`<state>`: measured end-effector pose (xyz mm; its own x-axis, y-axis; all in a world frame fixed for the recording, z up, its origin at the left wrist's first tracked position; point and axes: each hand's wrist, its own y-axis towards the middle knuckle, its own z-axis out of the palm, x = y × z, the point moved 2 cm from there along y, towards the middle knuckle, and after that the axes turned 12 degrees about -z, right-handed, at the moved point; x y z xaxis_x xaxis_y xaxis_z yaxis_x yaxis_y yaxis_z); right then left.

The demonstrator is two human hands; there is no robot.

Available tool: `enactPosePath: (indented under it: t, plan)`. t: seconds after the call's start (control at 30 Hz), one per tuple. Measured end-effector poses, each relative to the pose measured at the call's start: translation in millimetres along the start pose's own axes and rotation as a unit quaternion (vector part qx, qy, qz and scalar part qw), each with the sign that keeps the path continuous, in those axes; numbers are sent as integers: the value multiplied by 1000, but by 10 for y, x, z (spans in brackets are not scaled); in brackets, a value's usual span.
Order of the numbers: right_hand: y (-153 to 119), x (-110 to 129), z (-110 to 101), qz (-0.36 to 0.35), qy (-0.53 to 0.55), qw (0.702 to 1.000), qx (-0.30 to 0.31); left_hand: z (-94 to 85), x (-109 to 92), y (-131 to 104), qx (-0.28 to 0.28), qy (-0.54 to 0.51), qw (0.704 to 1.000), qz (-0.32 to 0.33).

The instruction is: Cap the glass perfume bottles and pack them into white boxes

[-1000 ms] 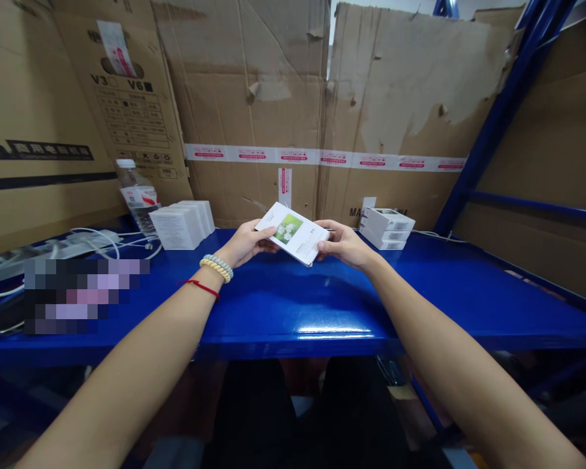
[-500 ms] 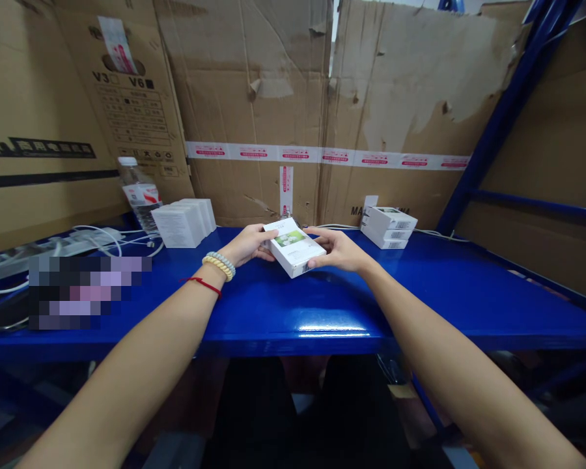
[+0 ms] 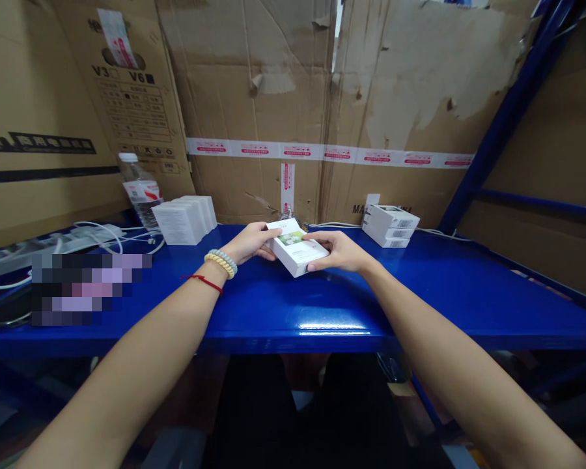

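Note:
Both hands hold a small white cardboard box (image 3: 293,251) with a green picture on its top face, tilted just above the blue table (image 3: 273,312). My left hand (image 3: 252,243) grips its left end, thumb on top and fingers beneath. At the right end, my right hand (image 3: 339,251) is closed on the box, its fingers over the top and the thumb at the near corner. Several white boxes (image 3: 180,221) stand in a row on the left. To the right, a stack of similar boxes (image 3: 389,227) shows barcodes on its ends.
A water bottle (image 3: 141,190) stands behind the left row. A power strip (image 3: 53,242) with white cables lies at the far left, near a blurred-out patch (image 3: 88,286). Cardboard sheets (image 3: 254,78) line the back, and a blue metal post (image 3: 508,117) rises at the right.
My right hand's fingers have moved from the box's far right edge onto its top face, partly covering the green picture. My left hand keeps its grip.

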<state>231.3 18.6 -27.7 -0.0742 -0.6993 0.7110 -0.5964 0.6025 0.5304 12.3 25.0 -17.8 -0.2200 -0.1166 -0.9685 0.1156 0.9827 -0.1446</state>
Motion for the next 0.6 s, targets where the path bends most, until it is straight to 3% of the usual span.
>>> enactPosePath:
  t: [0.43, 0.53, 0.6]
  plan:
    - [6, -2, 4, -27, -81, 996, 14, 9, -27, -43, 30, -18, 999, 27]
    - [8, 20, -3, -27, -126, 992, -8, -104, -70, 7, -49, -59, 994, 73]
    - [8, 29, -24, -12, -156, 987, -29, -266, -102, 35, -168, -105, 972, 125]
